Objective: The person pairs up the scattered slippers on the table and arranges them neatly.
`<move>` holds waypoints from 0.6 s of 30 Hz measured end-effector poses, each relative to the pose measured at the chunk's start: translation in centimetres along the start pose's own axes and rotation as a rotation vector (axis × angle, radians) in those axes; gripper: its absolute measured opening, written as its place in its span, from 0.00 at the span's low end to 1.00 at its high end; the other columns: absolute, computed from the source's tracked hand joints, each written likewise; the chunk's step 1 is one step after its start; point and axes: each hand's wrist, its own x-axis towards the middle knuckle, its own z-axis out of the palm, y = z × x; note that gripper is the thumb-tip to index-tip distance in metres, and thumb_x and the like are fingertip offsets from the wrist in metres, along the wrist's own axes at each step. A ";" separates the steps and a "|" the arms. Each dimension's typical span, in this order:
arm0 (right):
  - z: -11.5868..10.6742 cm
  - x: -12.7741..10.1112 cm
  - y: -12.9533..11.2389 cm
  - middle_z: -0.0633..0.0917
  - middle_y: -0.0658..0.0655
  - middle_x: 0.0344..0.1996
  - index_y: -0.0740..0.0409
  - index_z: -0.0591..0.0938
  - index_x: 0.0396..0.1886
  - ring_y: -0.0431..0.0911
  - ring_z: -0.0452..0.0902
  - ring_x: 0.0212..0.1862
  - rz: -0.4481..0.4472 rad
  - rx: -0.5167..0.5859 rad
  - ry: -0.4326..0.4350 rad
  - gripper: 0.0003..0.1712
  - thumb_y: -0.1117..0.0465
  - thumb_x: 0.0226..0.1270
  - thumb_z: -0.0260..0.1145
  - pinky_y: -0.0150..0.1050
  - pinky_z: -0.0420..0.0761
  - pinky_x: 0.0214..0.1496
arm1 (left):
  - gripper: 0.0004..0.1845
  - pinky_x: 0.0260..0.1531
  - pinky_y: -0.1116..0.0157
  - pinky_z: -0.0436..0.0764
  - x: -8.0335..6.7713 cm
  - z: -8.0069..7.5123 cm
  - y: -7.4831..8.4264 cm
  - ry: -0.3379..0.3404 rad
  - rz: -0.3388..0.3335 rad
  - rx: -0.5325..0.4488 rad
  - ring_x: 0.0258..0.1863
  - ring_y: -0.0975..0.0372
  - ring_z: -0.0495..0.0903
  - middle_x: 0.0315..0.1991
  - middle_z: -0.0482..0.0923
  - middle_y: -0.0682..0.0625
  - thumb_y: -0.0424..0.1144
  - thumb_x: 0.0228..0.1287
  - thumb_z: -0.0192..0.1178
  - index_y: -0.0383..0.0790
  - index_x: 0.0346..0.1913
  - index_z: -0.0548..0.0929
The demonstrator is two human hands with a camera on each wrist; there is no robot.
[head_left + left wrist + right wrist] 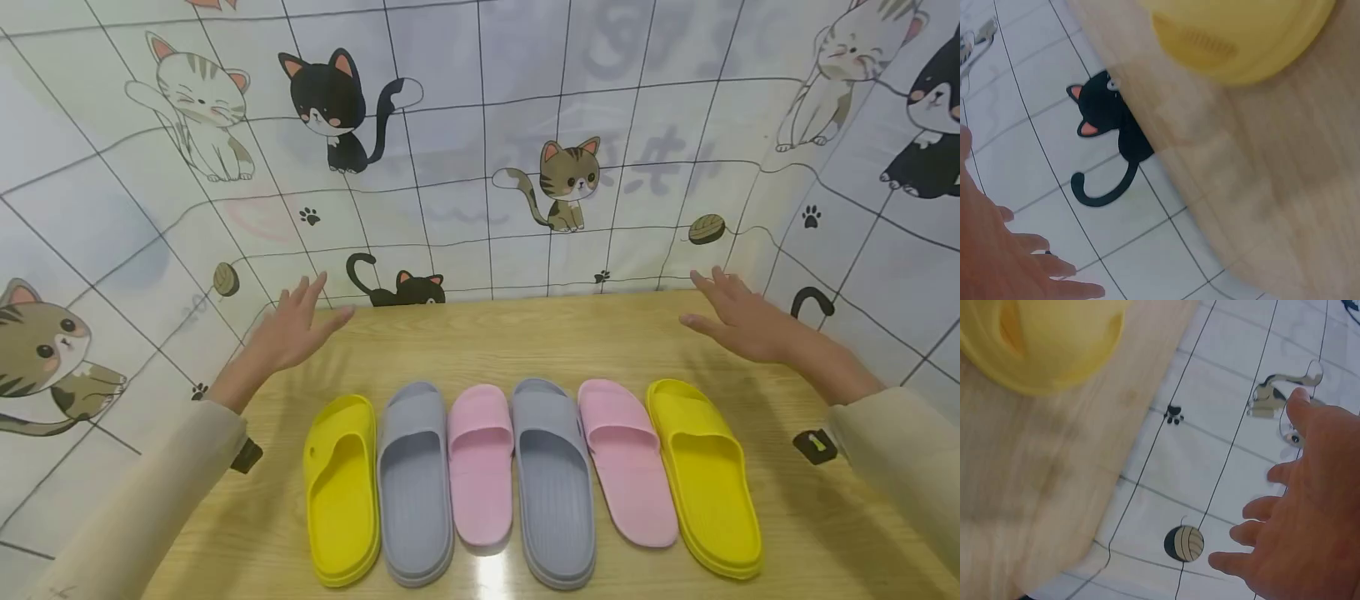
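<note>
Six slippers are lying in a row on the table [787,517], closest to the person: yellow slipper [341,487], grey, pink, grey, pink, then the other yellow one [705,475]. They look soft, light and bendy, probably easy to lift by the strap. Further back, the left hand [292,329] and right hand [738,317] are hovering with fingers spread, holding nothing. The wrist views are showing only the yellow toes, blurry, and the cat cloth [480,150] behind.

Cream sleeves [142,492] (black wrist clips [813,446])
</note>
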 end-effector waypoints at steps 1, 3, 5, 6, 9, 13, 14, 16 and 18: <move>0.5 -0.5 -0.2 0.31 0.78 0.80 0.62 0.36 0.84 0.78 0.26 0.79 -0.010 0.016 -0.002 0.53 0.37 0.81 0.50 0.82 0.40 0.72 | 0.51 0.70 0.23 0.47 -0.5 0.3 0.0 0.005 0.014 -0.004 0.78 0.25 0.40 0.83 0.34 0.31 0.74 0.74 0.35 0.47 0.85 0.34; 1.4 -1.4 -0.5 0.33 0.77 0.80 0.64 0.36 0.84 0.77 0.27 0.80 -0.024 0.050 -0.013 0.54 0.38 0.81 0.52 0.81 0.42 0.72 | 0.49 0.71 0.25 0.49 -1.7 1.0 0.0 0.001 0.033 -0.048 0.79 0.27 0.42 0.83 0.35 0.30 0.72 0.76 0.35 0.45 0.85 0.35; 2.5 -2.2 -0.7 0.34 0.77 0.81 0.65 0.35 0.84 0.76 0.28 0.80 -0.026 0.077 -0.028 0.55 0.38 0.81 0.53 0.81 0.43 0.73 | 0.48 0.73 0.27 0.49 -2.9 1.6 -0.2 -0.005 0.050 -0.092 0.80 0.29 0.43 0.83 0.36 0.29 0.69 0.78 0.37 0.42 0.85 0.36; 3.0 -2.5 -0.9 0.35 0.76 0.81 0.66 0.36 0.84 0.75 0.28 0.81 -0.028 0.088 -0.035 0.55 0.38 0.80 0.53 0.80 0.43 0.73 | 0.47 0.73 0.27 0.48 -3.5 1.8 -0.2 -0.013 0.052 -0.120 0.80 0.29 0.42 0.83 0.36 0.29 0.68 0.79 0.38 0.42 0.85 0.36; 4.4 -3.6 -1.1 0.36 0.75 0.82 0.63 0.36 0.84 0.75 0.29 0.81 -0.017 0.131 -0.056 0.55 0.38 0.80 0.53 0.80 0.44 0.73 | 0.48 0.72 0.25 0.46 -5.3 2.6 -0.1 -0.054 0.025 -0.179 0.81 0.31 0.38 0.84 0.33 0.32 0.68 0.79 0.39 0.44 0.85 0.35; 5.9 -4.9 -1.4 0.37 0.75 0.82 0.61 0.37 0.85 0.76 0.32 0.80 -0.015 0.170 -0.068 0.53 0.39 0.80 0.54 0.82 0.46 0.71 | 0.47 0.69 0.22 0.47 -7.2 3.8 0.6 -0.089 0.005 -0.196 0.81 0.30 0.38 0.84 0.33 0.34 0.68 0.78 0.40 0.46 0.85 0.36; 6.2 -5.2 -1.4 0.38 0.75 0.82 0.60 0.37 0.85 0.77 0.34 0.80 -0.010 0.167 -0.074 0.53 0.38 0.80 0.53 0.82 0.47 0.71 | 0.47 0.69 0.22 0.47 -7.6 4.1 0.8 -0.092 0.007 -0.201 0.81 0.30 0.39 0.85 0.34 0.34 0.68 0.78 0.40 0.46 0.85 0.36; 6.8 -5.7 -1.6 0.38 0.75 0.82 0.58 0.37 0.85 0.77 0.35 0.80 -0.002 0.169 -0.086 0.53 0.38 0.80 0.53 0.83 0.48 0.69 | 0.46 0.69 0.22 0.48 -8.4 4.8 1.2 -0.097 0.013 -0.202 0.80 0.29 0.40 0.84 0.36 0.33 0.68 0.78 0.41 0.46 0.85 0.38; 7.5 -6.1 -1.9 0.38 0.75 0.82 0.57 0.37 0.85 0.78 0.38 0.79 0.004 0.164 -0.096 0.52 0.38 0.81 0.52 0.83 0.50 0.68 | 0.46 0.68 0.22 0.48 -9.1 5.4 1.7 -0.104 0.009 -0.198 0.80 0.28 0.40 0.84 0.37 0.32 0.68 0.78 0.41 0.48 0.85 0.39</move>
